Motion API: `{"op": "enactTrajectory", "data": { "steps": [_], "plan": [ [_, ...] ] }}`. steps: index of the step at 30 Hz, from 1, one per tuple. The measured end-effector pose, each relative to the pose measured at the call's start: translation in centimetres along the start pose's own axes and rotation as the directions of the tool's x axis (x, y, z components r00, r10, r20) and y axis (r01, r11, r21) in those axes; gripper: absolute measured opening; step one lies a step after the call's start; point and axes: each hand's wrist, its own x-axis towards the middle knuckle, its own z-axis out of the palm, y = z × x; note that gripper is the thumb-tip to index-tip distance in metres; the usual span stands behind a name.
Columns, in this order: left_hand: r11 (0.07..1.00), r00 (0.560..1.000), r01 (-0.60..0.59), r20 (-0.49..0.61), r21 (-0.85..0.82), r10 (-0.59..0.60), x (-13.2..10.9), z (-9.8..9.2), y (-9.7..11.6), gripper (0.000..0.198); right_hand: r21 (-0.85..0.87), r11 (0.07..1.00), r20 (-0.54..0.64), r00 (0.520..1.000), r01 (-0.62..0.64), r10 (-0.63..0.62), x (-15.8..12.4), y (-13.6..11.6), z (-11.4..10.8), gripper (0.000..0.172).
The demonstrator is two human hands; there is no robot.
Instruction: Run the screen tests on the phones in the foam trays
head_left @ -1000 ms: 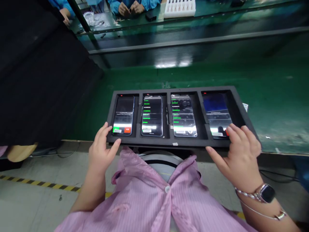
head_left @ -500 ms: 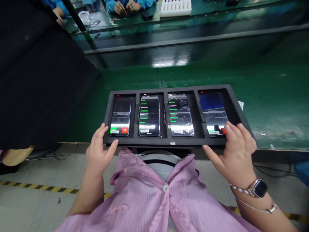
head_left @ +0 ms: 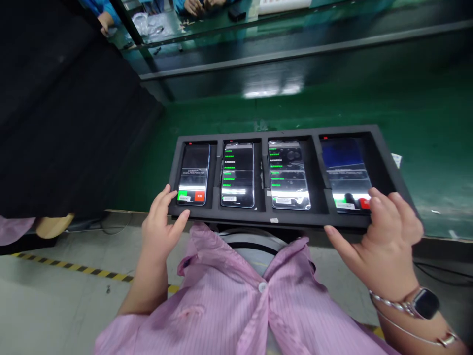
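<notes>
A black foam tray point(head_left: 273, 217) lies at the front edge of the green bench, with phones in its compartments. The leftmost phone point(head_left: 193, 172) shows a green and a red button. Both the second phone point(head_left: 238, 175) and the third phone point(head_left: 289, 172) display lines of green text on black. A dark blue band crosses the rightmost phone point(head_left: 345, 162), which has a red button at its lower right. My left hand point(head_left: 160, 227), fingers apart, rests at the tray's front left corner. My right hand point(head_left: 386, 241) is open too, its fingertips over the front right, beside the rightmost phone's red button.
The green bench point(head_left: 332, 103) stretches behind the tray, with a rail point(head_left: 266, 56) across it. Beyond are another person's hands point(head_left: 199, 7), a black object point(head_left: 236, 14) and a white holder point(head_left: 283, 6). A black curtain point(head_left: 66, 108) hangs at left. Cables point(head_left: 441, 271) lie low right.
The camera view has shifted, so the tray and hands appear farther right. Both hands stay at the tray's front corners, and the phones keep their places and screens.
</notes>
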Motion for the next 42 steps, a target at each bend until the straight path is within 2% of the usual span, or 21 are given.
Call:
{"op": "enactTrajectory", "data": {
  "steps": [3, 4, 7, 10, 13, 15, 21, 27, 29, 32, 33, 34, 36, 37, 38, 40, 42],
  "plan": [
    [1.0, 1.0, -0.006, 0.024, -0.024, 0.007, 0.0, 0.1, 0.0, 0.051, 0.0, 0.996, 0.104, 0.991, -0.089, 0.088, 0.5, -0.9, -0.6, 0.059],
    [1.0, 1.0, -0.007, 0.03, -0.02, 0.007, 0.1, 0.2, 0.2, 0.051, 0.007, 0.993, 0.127, 0.985, -0.121, 0.119, 0.8, -1.4, -0.9, 0.059],
    [0.998, 0.999, -0.028, 0.047, 0.063, 0.025, 0.3, 0.0, 2.2, 0.05, 0.04, 0.986, 0.155, 0.975, -0.165, 0.157, 1.9, -3.0, -1.6, 0.071],
    [0.979, 0.977, -0.165, 0.158, 0.123, 0.145, 0.9, -0.6, 5.2, 0.048, 0.057, 0.998, 0.191, 0.981, -0.022, 0.011, 3.1, -4.3, -2.2, 0.065],
    [0.933, 0.906, -0.34, 0.306, 0.118, 0.292, 1.6, -1.1, 7.6, 0.052, 0.06, 0.987, 0.269, 0.949, 0.151, -0.161, 4.1, -4.9, -2.4, 0.06],
    [0.912, 0.874, -0.39, 0.364, 0.127, 0.323, 2.2, -1.2, 8.4, 0.058, 0.033, 0.981, 0.298, 0.935, 0.19, -0.191, 4.6, -4.9, -2.3, 0.062],
    [0.912, 0.817, -0.38, 0.519, 0.154, 0.253, 4.8, -0.2, 8.8, 0.065, -0.092, 0.972, 0.395, 0.904, 0.214, -0.162, 6.0, -4.9, -1.6, 0.077],
    [0.914, 0.782, -0.368, 0.589, 0.173, 0.204, 8.3, 0.2, 9.2, 0.06, -0.12, 0.971, 0.436, 0.89, 0.206, -0.135, 7.6, -4.3, -0.6, 0.084],
    [0.92, 0.764, -0.355, 0.618, 0.166, 0.184, 9.8, 0.5, 9.3, 0.06, -0.118, 0.978, 0.469, 0.878, 0.17, -0.096, 8.9, -3.9, 0.3, 0.081],
    [0.934, 0.722, -0.336, 0.669, 0.119, 0.174, 12.7, 1.5, 9.2, 0.06, -0.127, 0.991, 0.564, 0.825, 0.052, 0.029, 12.1, -3.3, 2.0, 0.073],
    [0.939, 0.725, -0.323, 0.668, 0.114, 0.169, 13.9, 1.9, 9.0, 0.06, -0.145, 0.989, 0.579, 0.81, -0.009, 0.092, 13.4, -3.2, 2.4, 0.072],
    [0.946, 0.754, -0.298, 0.639, 0.127, 0.152, 15.1, 2.1, 8.8, 0.061, -0.168, 0.983, 0.566, 0.809, -0.078, 0.161, 14.6, -3.1, 2.7, 0.072],
    [0.959, 0.872, -0.215, 0.48, 0.187, 0.102, 17.1, 2.1, 8.3, 0.067, -0.189, 0.964, 0.464, 0.848, -0.189, 0.257, 16.3, -3.1, 2.6, 0.075],
    [0.964, 0.926, -0.169, 0.368, 0.204, 0.085, 17.6, 1.8, 8.0, 0.071, -0.17, 0.964, 0.4, 0.879, -0.206, 0.258, 16.7, -3.2, 2.1, 0.075],
    [0.969, 0.96, -0.142, 0.265, 0.201, 0.086, 17.6, 1.3, 7.8, 0.074, -0.138, 0.972, 0.343, 0.912, -0.19, 0.227, 16.6, -3.3, 1.5, 0.073],
    [0.973, 0.976, -0.181, 0.152, 0.142, 0.159, 16.5, -0.2, 7.5, 0.078, -0.062, 0.994, 0.271, 0.957, -0.088, 0.102, 15.4, -3.8, 0.0, 0.067],
    [0.955, 0.949, -0.289, 0.153, 0.072, 0.276, 13.8, -1.5, 7.4, 0.078, -0.008, 1.0, 0.252, 0.968, 0.01, -0.008, 13.3, -4.3, -1.4, 0.06]
  ]
}}
